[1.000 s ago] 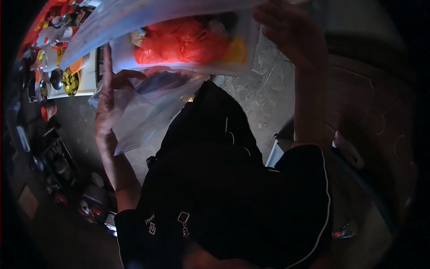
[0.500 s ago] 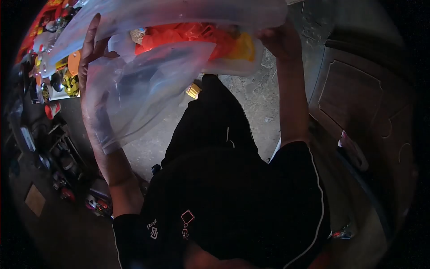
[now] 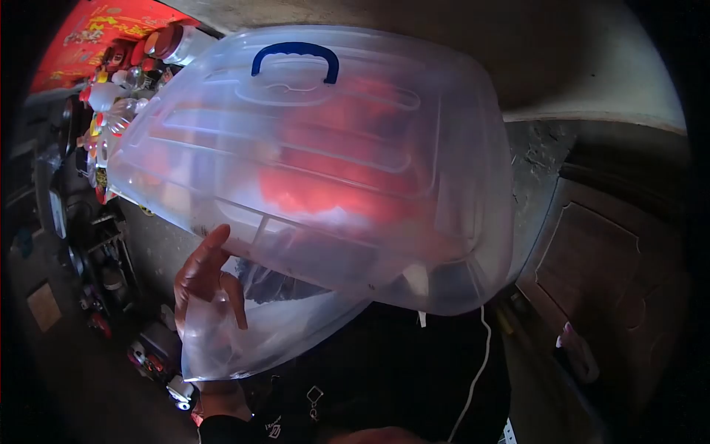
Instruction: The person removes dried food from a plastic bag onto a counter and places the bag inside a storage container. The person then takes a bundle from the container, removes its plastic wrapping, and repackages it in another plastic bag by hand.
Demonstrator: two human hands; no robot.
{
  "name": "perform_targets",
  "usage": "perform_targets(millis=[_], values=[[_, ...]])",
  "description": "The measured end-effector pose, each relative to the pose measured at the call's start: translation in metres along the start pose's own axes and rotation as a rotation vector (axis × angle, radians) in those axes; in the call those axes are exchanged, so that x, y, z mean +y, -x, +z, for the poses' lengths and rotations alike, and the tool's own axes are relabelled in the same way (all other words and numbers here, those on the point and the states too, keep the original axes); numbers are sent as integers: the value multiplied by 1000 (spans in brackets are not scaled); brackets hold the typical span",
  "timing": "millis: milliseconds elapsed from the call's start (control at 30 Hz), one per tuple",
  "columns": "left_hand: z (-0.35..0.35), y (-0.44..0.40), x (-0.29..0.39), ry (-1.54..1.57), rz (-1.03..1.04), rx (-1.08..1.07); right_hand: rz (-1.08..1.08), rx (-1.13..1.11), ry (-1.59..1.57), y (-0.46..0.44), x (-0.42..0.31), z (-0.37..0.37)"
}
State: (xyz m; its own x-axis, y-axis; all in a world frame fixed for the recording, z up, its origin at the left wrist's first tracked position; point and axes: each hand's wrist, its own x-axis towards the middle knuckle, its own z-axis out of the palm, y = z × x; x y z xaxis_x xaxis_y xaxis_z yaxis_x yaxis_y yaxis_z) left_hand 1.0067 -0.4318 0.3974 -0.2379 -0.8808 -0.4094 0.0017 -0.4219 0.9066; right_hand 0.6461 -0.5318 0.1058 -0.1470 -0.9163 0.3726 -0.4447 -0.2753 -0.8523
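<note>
A large translucent lid (image 3: pixel 222 148) with a blue handle (image 3: pixel 296 50) fills the middle of the view, tilted. Red shapes show blurred through it. Under its lower left edge, my left hand (image 3: pixel 211 277) has its fingers apart, one fingertip by the lid's edge. A clear plastic bag (image 3: pixel 274 340) hangs over my left palm and wrist, with something dark and silvery inside its opening. My right hand is hidden behind the lid or out of view.
Bottles and jars (image 3: pixel 122 111) crowd the upper left beside a red printed sheet (image 3: pixel 89 37). A brown panelled wooden piece (image 3: pixel 592 259) stands at the right. Dark shelving and clutter (image 3: pixel 107 274) are at the left.
The lid has swung down toward me and now covers the container with the red bags. My left hand and the clear bag are lower. My right hand has gone from sight.
</note>
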Motion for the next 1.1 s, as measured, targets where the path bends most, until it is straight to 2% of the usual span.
perform_targets(millis=[100,167,267,367,400,433,467,500,600,667,733,767,800,833,900,933,967,1000,1067,1100], values=[[-4,5,-2,47,-88,85,78,-8,3,21,9,21],[-16,-2,-9,65,58,-127,123,-3,19,36,6,24],[-18,-6,-7,172,41,-162,190,23,62,62,-7,18],[-22,-21,0,266,36,-353,257,68,127,96,-33,-3],[-17,-19,13,142,-30,-323,274,89,152,107,-44,-12],[-19,-21,12,210,-31,-361,289,111,176,117,-56,-21],[-23,-25,9,276,-31,-402,301,137,199,127,-70,-29],[-25,-27,7,173,-10,-408,314,167,222,137,-84,-37],[-25,-15,7,182,-43,-488,344,275,297,170,-133,-60],[-25,-4,-6,165,-4,-562,612,247,596,197,-252,-76],[-20,9,-26,308,-148,-649,758,408,411,273,-303,-88],[-19,10,-55,-157,125,-575,807,485,394,314,-322,-92],[-24,3,-86,132,1,-652,968,595,325,351,-342,-94],[-29,-5,-113,416,-130,-721,1032,675,354,393,-357,-93],[-25,-1,-156,544,-327,-677,1105,771,382,464,-372,-85],[-20,1,-181,653,-401,-613,1092,910,319,493,-377,-80],[-25,2,-197,854,-540,-681,1074,1050,255,511,-382,-76],[-31,-1,-220,845,-553,-696,1079,1070,260,518,-389,-74],[-39,-5,-254,550,-240,-871,1219,924,642,520,-399,-76],[-46,-8,-259,549,-251,-887,1227,940,650,519,-398,-79]])
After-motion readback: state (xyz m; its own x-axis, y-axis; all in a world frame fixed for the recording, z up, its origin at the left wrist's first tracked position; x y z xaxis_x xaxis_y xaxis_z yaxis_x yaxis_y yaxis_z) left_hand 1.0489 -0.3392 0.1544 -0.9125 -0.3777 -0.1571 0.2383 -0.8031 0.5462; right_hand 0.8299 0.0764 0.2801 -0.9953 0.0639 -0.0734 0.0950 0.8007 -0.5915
